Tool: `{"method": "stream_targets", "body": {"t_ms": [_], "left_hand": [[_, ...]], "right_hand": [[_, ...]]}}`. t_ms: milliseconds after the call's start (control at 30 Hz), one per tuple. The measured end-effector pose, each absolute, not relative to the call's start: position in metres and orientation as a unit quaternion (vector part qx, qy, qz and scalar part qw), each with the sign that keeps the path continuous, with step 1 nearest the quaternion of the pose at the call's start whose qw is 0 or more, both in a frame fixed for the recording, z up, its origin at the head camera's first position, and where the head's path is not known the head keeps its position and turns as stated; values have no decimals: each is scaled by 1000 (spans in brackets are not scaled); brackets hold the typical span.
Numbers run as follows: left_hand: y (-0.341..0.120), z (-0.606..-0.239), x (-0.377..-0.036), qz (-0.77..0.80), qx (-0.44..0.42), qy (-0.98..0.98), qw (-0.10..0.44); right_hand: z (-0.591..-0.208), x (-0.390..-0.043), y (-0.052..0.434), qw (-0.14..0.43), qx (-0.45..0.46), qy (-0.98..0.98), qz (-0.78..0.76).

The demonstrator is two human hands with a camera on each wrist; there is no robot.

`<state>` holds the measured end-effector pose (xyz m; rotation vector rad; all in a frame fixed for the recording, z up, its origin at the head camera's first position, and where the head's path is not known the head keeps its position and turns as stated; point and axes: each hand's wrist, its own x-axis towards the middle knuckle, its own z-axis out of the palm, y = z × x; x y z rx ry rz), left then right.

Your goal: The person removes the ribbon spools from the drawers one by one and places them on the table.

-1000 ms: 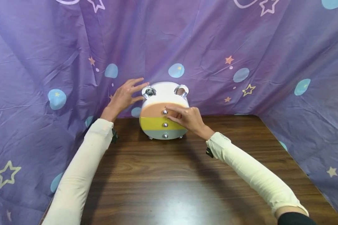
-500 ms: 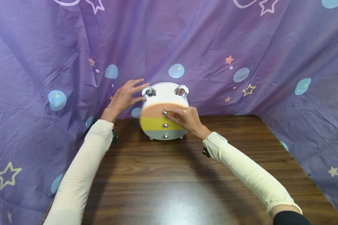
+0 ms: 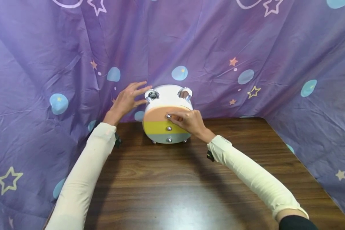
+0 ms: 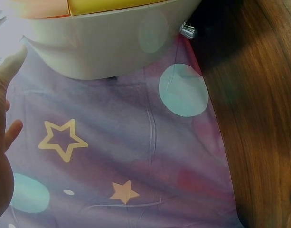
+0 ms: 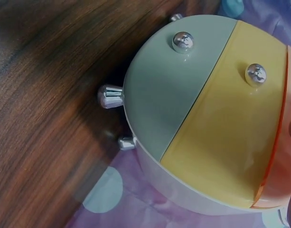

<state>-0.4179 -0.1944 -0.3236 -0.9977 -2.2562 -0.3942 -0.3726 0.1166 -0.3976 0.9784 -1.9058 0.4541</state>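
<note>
A small rounded white chest of drawers [image 3: 169, 92] stands at the back of the table on short silver feet. Its front has an orange top drawer [image 3: 156, 114], a yellow middle drawer [image 5: 221, 137] and a green bottom drawer [image 5: 159, 90], each with a round silver knob. My right hand [image 3: 193, 122] pinches the top knob [image 3: 168, 116] between thumb and forefinger. In the right wrist view the orange drawer's edge stands slightly proud of the yellow one. My left hand [image 3: 125, 100] has its fingers spread, with fingertips right at the silver ear [image 3: 152, 95] on the chest's left.
The wooden table [image 3: 161, 179] stretches from the chest toward me. A purple cloth [image 3: 212, 38] with stars and blue spots hangs close behind the chest and along both sides.
My right thumb and forefinger have closed on the top knob, and the orange drawer has come slightly forward. The left hand has stayed at the ear.
</note>
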Motion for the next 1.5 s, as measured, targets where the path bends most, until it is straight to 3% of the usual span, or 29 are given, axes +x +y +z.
{"method": "stream_targets", "body": {"t_ms": [1500], "left_hand": [[-193, -323, -417, -137, -383, -854, 324]], "right_hand": [[-398, -290, 124, 458, 450, -749, 167]]}}
